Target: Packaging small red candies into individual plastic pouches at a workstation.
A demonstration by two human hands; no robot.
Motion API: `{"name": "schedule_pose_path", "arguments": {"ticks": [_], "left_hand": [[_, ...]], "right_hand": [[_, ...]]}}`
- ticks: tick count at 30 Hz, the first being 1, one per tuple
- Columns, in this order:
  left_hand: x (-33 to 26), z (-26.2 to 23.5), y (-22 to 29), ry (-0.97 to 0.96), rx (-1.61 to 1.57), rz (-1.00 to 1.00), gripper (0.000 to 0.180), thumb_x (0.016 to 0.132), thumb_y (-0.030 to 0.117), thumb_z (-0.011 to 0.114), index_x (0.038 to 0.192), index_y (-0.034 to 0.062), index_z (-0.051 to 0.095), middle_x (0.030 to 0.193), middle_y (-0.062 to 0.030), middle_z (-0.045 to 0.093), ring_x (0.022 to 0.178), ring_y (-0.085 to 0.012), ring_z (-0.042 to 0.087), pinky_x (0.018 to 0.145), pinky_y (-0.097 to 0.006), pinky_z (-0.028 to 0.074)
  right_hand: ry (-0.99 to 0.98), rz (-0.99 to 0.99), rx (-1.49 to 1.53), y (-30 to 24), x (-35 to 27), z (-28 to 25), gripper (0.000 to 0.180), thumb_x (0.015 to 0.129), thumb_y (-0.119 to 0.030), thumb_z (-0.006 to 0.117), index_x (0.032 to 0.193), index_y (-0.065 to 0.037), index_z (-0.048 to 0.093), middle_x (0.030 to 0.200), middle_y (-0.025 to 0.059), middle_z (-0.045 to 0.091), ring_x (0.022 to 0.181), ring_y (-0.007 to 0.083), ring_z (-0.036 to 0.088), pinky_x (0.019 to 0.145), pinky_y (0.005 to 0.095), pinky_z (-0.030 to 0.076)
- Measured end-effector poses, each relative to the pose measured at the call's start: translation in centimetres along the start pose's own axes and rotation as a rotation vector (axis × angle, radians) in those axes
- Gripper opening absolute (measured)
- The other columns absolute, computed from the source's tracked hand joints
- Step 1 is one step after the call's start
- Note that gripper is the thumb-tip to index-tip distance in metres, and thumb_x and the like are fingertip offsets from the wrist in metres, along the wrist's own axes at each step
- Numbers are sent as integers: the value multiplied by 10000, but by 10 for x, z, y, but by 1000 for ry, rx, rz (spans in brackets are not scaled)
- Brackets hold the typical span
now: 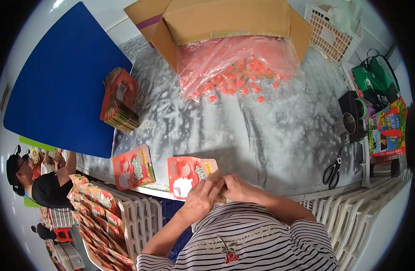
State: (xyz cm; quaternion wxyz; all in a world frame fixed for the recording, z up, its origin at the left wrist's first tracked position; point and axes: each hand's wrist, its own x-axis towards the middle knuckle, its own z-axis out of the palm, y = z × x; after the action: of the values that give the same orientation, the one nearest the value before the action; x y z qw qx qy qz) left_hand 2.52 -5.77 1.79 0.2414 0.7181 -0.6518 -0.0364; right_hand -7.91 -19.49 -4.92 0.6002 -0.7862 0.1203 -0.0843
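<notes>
A red and pink printed pouch (181, 170) lies at the table's near edge, close to my body. My left hand (201, 197) is closed on its right part, fingers bent over the printed face. Beside it my right hand (237, 188) pinches the pouch's right end; the fingertips of both hands meet there and hide that end. To the left a second pouch (134, 167) of the same look lies flat, apart from my hands. Farther back on the left stands a stack of such pouches (120, 100).
An open cardboard box (225, 20) at the back holds a clear plastic bag with many small red pieces (236, 83). Black-handled scissors (334, 171) lie at the right. A blue board (67, 86) rises at the left. Below it a white crate (142, 214) holds pouches. A co-worker (49, 185) is at far left.
</notes>
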Motion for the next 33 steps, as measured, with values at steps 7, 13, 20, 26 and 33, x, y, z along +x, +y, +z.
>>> {"name": "schedule_pose_path", "arguments": {"ticks": [7, 13, 20, 26, 33], "left_hand": [[4, -28, -5, -320, 466, 276, 379, 748, 175, 607, 1090, 15, 581, 1217, -169, 514, 931, -269, 579, 728, -348, 540], [2, -31, 0, -481, 489, 491, 346, 755, 182, 594, 1069, 41, 617, 1184, -128, 538, 880, -199, 589, 604, -288, 505], [14, -35, 17, -488, 527, 600, 146, 771, 105, 554, 859, -12, 559, 784, -116, 521, 761, -224, 592, 485, -298, 456], [23, -33, 18, -635, 419, 288, 251, 792, 141, 589, 985, -20, 596, 857, -108, 555, 621, -187, 625, 397, -317, 442], [22, -26, 15, -684, -120, 369, 212, 800, 105, 594, 972, -20, 595, 888, -178, 580, 743, -292, 638, 547, -364, 511]], "right_hand": [[-188, 19, -153, -14, -1, -11, 198, 802, -172, 575, 841, 7, 651, 776, 250, 640, 732, 432, 630, 660, 476, 507], [-160, 57, -190, -10, 5, -17, 222, 817, -197, 574, 853, 7, 655, 784, 249, 645, 748, 428, 637, 665, 471, 508], [-138, 73, -102, -2, 3, -22, 195, 816, -157, 594, 856, 32, 621, 772, 237, 649, 733, 407, 641, 652, 441, 502], [-93, 19, -236, -7, -4, -11, 225, 818, -201, 591, 787, 18, 628, 741, 253, 630, 704, 430, 622, 658, 485, 502], [-52, 36, -238, 5, -3, -21, 231, 805, -204, 604, 761, 20, 639, 750, 253, 636, 717, 417, 633, 651, 465, 505]]}}
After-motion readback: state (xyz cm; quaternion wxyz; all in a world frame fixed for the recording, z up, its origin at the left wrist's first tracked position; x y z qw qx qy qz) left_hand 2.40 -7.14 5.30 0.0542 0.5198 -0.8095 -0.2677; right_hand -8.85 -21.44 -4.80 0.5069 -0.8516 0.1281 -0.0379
